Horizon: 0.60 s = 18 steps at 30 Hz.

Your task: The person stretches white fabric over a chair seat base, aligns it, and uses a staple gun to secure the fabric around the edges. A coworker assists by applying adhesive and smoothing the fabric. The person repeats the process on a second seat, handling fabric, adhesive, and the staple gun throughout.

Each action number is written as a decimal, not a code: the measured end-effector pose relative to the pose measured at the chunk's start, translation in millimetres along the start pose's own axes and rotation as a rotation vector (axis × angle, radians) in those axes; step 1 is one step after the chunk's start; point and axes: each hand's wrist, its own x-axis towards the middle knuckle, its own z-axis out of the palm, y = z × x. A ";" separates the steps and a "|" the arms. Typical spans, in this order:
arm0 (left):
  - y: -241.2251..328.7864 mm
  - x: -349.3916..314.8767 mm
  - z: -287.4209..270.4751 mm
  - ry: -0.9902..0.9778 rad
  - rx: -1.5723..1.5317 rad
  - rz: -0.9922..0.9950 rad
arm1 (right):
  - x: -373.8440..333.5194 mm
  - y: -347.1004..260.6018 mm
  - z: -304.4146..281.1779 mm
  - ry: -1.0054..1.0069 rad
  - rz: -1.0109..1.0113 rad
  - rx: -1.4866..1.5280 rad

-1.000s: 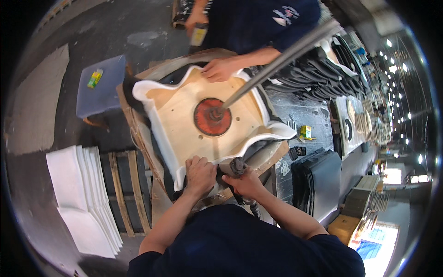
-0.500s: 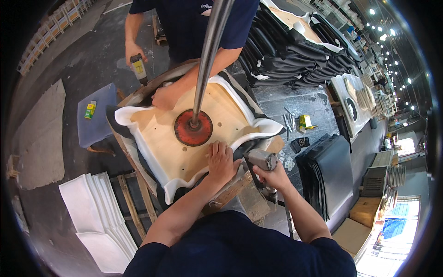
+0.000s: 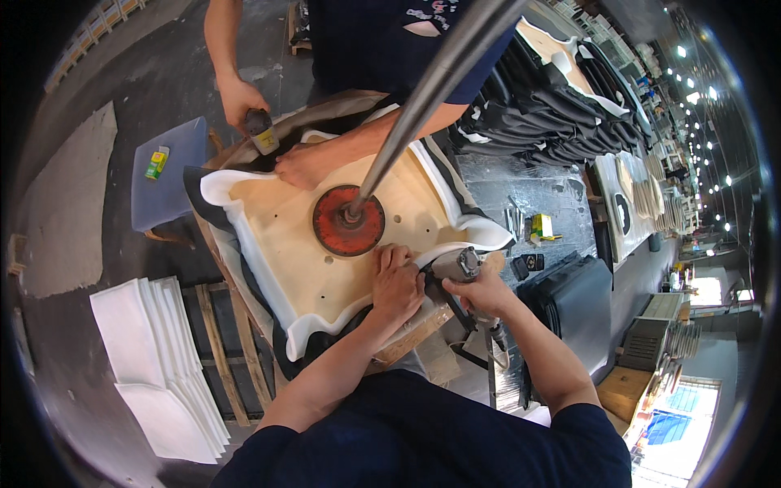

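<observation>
A plywood panel (image 3: 285, 236) lies under a red round pressing disc (image 3: 348, 220) on a metal rod (image 3: 431, 89). White padding (image 3: 281, 297) and a black cover (image 3: 203, 199) stick out around its edges. My left hand (image 3: 397, 285) grips the cover and padding at the near edge, fingers bent over the wood. Closed around a grey staple gun (image 3: 457, 264), my right hand (image 3: 484, 294) holds its nose at that edge, close to my left fingers. Across from me, a co-worker's hand (image 3: 303, 165) presses the far edge; their other hand (image 3: 242, 102) holds another staple gun (image 3: 262, 137).
Stacked black covers (image 3: 545, 114) lie at the back right, with black sheets (image 3: 573, 301) nearer. A yellow-green box (image 3: 542, 228) sits on the right-hand table (image 3: 496, 179). At left are a blue plastic stool (image 3: 167, 195) and white padding sheets (image 3: 154, 342) beside a wooden pallet (image 3: 218, 358).
My staple gun has come left and up against the panel's edge, nearer my left hand. The co-worker's staple gun has moved onto the far edge. The view has shifted slightly.
</observation>
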 end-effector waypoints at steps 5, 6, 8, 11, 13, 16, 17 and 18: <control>3.4 1.4 -0.8 0.006 -0.025 -0.005 | 5.7 -13.8 -2.1 -0.020 0.075 -0.143; 3.2 1.2 -0.9 0.011 -0.025 -0.003 | 5.7 -16.2 -1.1 -0.012 0.076 -0.174; -1.3 2.6 -3.4 -0.015 -0.018 -0.002 | 5.4 -27.4 5.2 0.002 0.077 -0.234; 0.6 -1.4 -4.9 0.004 -0.011 0.017 | 5.1 -30.5 7.5 0.044 0.071 -0.292; 4.1 -8.3 -4.6 0.031 0.018 0.027 | 7.6 -19.8 8.0 0.052 0.051 -0.292; 4.5 -14.9 -3.1 0.037 0.067 0.011 | 4.6 -7.6 3.8 0.035 0.003 -0.133; 2.8 -14.3 -2.9 0.024 0.064 -0.009 | 3.1 -8.1 4.6 0.028 0.001 -0.110; 1.1 -13.5 -2.7 0.011 0.061 -0.029 | 0.2 -8.4 4.2 0.022 0.000 -0.087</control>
